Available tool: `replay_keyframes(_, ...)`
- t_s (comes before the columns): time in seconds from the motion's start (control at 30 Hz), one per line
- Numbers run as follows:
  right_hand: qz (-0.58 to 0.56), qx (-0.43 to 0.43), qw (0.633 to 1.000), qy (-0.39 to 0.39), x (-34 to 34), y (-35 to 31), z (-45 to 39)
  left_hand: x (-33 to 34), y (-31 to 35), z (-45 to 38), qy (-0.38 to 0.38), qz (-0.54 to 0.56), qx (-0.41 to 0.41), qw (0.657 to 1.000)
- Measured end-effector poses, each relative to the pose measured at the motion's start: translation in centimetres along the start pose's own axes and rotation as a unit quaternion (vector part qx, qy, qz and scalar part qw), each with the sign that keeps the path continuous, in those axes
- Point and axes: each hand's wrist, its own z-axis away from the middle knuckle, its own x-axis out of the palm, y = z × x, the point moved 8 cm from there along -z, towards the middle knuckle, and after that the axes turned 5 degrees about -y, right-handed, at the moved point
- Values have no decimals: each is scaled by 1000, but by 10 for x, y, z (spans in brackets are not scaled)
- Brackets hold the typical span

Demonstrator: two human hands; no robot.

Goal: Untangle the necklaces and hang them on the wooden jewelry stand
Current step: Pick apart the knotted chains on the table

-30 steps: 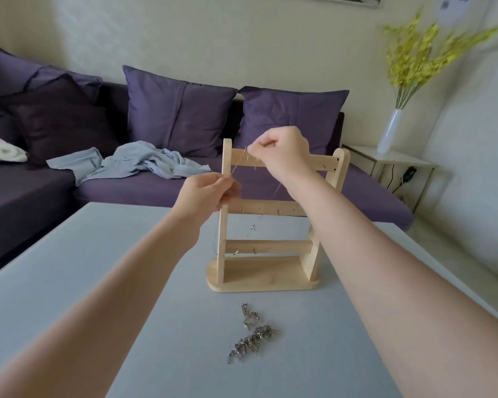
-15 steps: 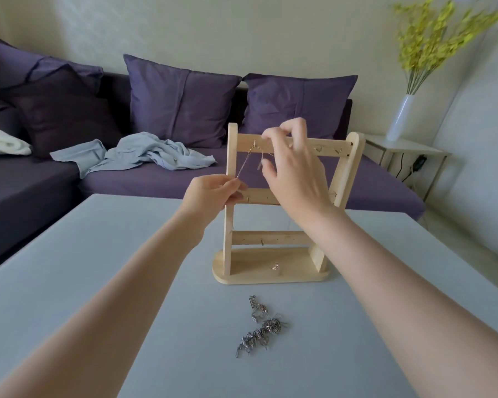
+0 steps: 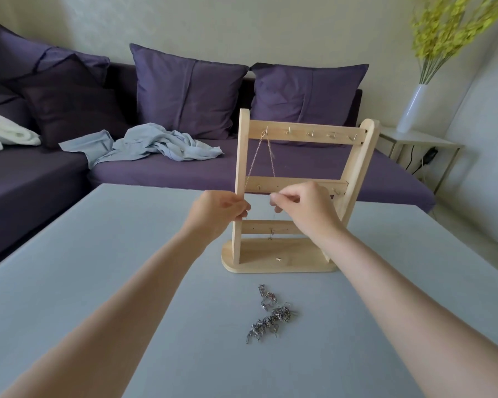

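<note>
The thin gold chain necklace (image 3: 260, 156) already hangs from the first hook at the left end of the top rail of the wooden jewelry stand (image 3: 357, 168), its two strands spreading down and toward me, one to each hand. My left hand (image 3: 222, 212) has fingers curled, pinching the left strand just in front of the stand's left post; my right hand (image 3: 305, 208), beside it and slightly farther right, pinches the other strand with thumb and forefinger at the level of the middle rail. A small pendant seems to dangle below my hands near the lowest rail, though it is too small to be sure. I judge that I am settling this first necklace so it falls straight; the next move calls for letting both strands go gently, so the chain does not jump off the hook. Nearer to me than my hands, on the grey table (image 3: 98, 282), lies the silver tangle of chains (image 3: 269, 314), untouched and waiting to be teased apart. Beyond the stand is a purple sofa (image 3: 156, 173).
</note>
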Motion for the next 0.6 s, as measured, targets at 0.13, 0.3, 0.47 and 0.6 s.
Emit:
replay_keyframes(0.13, -7, 9, 1000, -23, 5, 7, 0, 2, -3, 0, 5, -31, 5, 1000)
replay_keyframes(0.3, 6, 8, 999, -40, 18, 12, 2, 6, -17, 3, -10, -63, 4, 998)
replay_keyframes(0.47, 24, 31, 997, -63, 36, 26, 12, 16, -40, 8, -24, -68, -12, 997)
replay_keyframes(0.6, 10, 56, 995, -88, 50, 40, 21, 23, -55, 9, -31, -59, -25, 997)
